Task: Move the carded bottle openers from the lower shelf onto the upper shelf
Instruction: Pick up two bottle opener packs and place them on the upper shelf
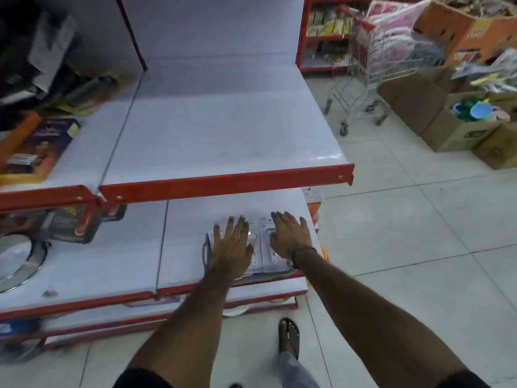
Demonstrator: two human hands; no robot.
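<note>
Upper shelf (223,130) white, red front edge, bare in middle bay. Lower shelf (181,247) holds openers (265,247), carded, lying flat near right end. Cart (372,60) on floor beyond shelving, stuffed with pink packs. Boxes (458,130) at right, one holding blue and green plasticware. Left hand (230,247) and right hand (289,238) flat on openers, fingers spread, gripping nothing.

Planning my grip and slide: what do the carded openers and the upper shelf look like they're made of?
Carded bottle openers: pale printed card, probably under clear plastic, judging by the glints; the openers themselves are too blurred to tell. Upper shelf: likely painted sheet metal, smooth glossy white with a highlight near its red front lip.
</note>
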